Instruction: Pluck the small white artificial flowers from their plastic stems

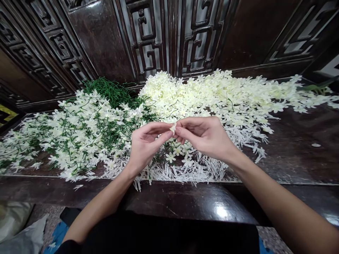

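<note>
My left hand and my right hand meet in the middle, fingertips pinched together on one small white artificial flower. Most of the flower is hidden by the fingers. Behind and to the right spreads a large heap of loose cream-white flower heads. To the left lies a pile of white flowers with green stems attached. Thin white stamen-like sticks are strewn under and in front of my hands. A bundle of bare green stems sits at the back.
Everything lies on a dark, glossy wooden bench with its front edge close to my body. A carved dark wooden lattice back rises behind. Pale sacks stand on the floor at lower left.
</note>
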Motion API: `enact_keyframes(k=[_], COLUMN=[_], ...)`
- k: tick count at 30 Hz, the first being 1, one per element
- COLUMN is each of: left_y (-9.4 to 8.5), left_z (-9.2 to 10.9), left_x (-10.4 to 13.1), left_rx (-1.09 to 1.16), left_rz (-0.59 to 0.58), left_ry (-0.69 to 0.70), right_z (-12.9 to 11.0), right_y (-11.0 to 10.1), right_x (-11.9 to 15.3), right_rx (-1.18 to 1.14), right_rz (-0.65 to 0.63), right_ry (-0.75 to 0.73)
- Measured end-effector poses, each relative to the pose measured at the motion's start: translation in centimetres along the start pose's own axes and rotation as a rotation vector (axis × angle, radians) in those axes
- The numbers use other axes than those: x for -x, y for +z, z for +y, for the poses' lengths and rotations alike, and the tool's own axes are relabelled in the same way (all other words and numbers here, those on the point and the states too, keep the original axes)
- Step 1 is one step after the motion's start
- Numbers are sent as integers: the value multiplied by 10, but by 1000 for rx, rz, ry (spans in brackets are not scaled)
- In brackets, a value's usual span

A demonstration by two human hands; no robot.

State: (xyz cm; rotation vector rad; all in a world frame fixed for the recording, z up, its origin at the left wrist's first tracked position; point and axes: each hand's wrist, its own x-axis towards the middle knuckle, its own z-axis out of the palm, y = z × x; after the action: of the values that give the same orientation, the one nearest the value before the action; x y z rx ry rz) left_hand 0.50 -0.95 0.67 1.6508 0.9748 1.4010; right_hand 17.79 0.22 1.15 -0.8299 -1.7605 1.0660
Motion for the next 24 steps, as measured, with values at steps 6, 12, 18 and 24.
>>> enact_keyframes(k=[6, 12, 18, 24], left_y=[-5, -11, -7, -4], left_z=[0, 2, 0, -1], left_x=[-1, -5, -4, -3], left_rx=[-68, -166, -160, -135], left_rz=[-48, -137, -73, 15], left_ry=[-7, 34, 16, -1], right_z=[0, 1, 3, 2], right_y=[-3, -8, -7, -4], right_x=[-1, -4, -4, -3], right_rx=[-10, -12, -31, 14], right_rz=[-33, -22, -56, -35], right_ry=[16, 40, 59, 33])
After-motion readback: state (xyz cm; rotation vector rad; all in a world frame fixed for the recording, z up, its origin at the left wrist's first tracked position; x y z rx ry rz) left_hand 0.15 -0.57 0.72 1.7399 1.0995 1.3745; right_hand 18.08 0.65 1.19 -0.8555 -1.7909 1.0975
